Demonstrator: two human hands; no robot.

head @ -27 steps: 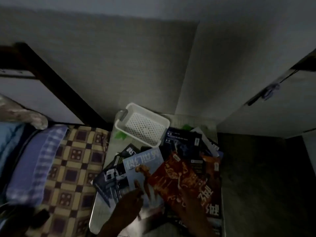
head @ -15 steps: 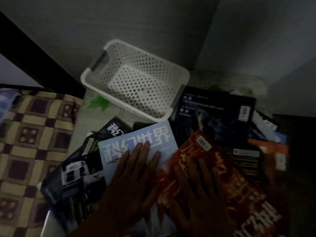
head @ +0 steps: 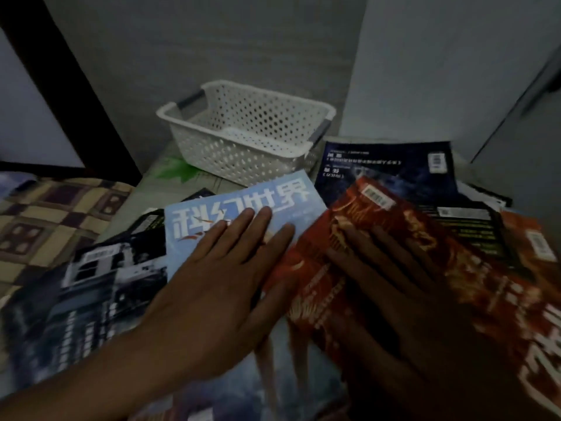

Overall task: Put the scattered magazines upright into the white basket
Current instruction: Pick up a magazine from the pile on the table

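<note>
A white perforated basket point(head: 243, 153) stands empty at the back of a small table, against the wall. Several magazines lie scattered flat in front of it. My left hand point(head: 212, 287) rests palm down, fingers spread, on a light blue magazine point(head: 243, 199). My right hand point(head: 403, 302) lies flat on a red magazine point(head: 473, 287) that overlaps the blue one. A dark blue magazine point(head: 385, 168) lies behind the red one, and a dark grey magazine point(head: 91, 287) lies at the left. Neither hand grips anything.
A bed with a checked brown and yellow cover point(head: 51, 220) adjoins the table on the left. A dark wooden post point(head: 60, 86) slants behind it. A grey wall point(head: 212, 41) and a pale cabinet point(head: 455, 71) close in the back and right.
The view has dropped closer to the table and the basket looks nearer. Both hands have slid forward onto the blue and red magazines and now lie flat on them.
</note>
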